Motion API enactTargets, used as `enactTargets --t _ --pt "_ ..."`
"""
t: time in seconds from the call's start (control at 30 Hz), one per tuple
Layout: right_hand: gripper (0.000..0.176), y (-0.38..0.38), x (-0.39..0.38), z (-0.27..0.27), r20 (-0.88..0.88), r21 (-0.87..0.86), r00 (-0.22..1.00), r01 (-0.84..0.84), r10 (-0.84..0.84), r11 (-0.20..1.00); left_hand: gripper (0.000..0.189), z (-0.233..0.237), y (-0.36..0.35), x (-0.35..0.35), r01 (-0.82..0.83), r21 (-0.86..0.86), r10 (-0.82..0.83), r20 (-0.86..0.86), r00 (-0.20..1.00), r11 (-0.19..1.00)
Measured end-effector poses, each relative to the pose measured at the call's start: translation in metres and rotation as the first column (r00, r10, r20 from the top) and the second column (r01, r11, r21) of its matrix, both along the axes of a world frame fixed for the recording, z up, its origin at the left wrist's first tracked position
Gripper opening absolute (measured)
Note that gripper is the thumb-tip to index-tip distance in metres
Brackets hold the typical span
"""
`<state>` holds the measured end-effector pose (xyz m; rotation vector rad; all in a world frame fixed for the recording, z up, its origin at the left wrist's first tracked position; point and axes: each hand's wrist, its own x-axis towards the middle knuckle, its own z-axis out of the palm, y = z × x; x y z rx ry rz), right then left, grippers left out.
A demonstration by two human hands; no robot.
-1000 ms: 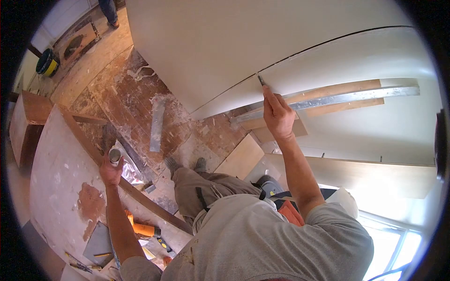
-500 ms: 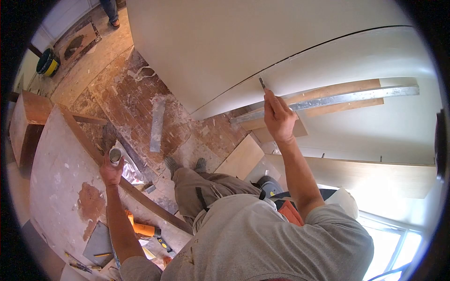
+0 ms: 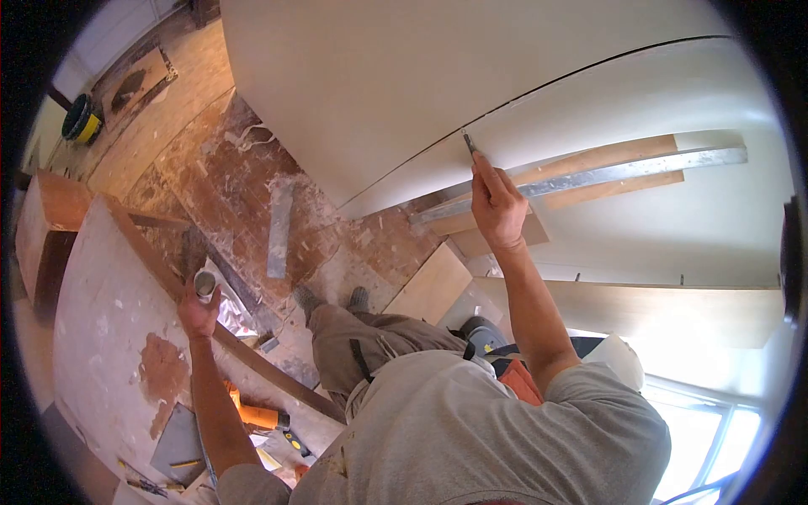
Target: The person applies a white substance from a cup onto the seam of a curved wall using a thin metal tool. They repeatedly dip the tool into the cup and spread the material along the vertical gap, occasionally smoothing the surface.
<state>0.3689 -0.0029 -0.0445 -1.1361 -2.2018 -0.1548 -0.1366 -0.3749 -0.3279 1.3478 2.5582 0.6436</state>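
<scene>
My right hand [image 3: 498, 206] is closed round a small dark-handled tool [image 3: 470, 143] with a narrow tip. The tip touches or nearly touches the pale panel [image 3: 396, 93], just below its long dark seam [image 3: 539, 90]. At the left my left hand [image 3: 199, 313] has its fingers wrapped round a small open container [image 3: 204, 284], held above the edge of a stained board [image 3: 101, 286]. What the container holds is too small to make out.
A metal straightedge [image 3: 623, 171] and wood strips lie below the seam. A grey strip [image 3: 279, 231] lies on the littered wooden floor [image 3: 236, 194]. An orange tool [image 3: 259, 416] is near my left forearm. A black and yellow bucket [image 3: 82, 120] stands upper left.
Both hands keep their grips, and the tool tip has shifted slightly left and up. The view has moved a little. A person's leg and foot at the top left are mostly out of sight.
</scene>
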Motion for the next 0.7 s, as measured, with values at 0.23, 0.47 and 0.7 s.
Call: enactTargets --t 0.23,0.47,0.7 --pt "0.031 0.001 -0.001 0.010 -0.051 0.081 0.998 -0.033 0.038 0.996 0.077 -0.002 0.000 0.000 0.010 0.045 -0.008 -0.045 0.999 0.999" --pt "0.031 -0.004 -0.002 0.028 -0.088 0.125 0.995 -0.028 0.039 0.992 0.074 0.018 0.006 0.007 -0.025 0.016 0.025 0.028 0.999 1.000" --pt "0.030 -0.006 0.004 0.012 -0.059 0.058 0.991 -0.117 0.121 0.991 0.078 0.010 0.004 0.002 -0.021 -0.018 0.021 -0.017 1.000 1.000"
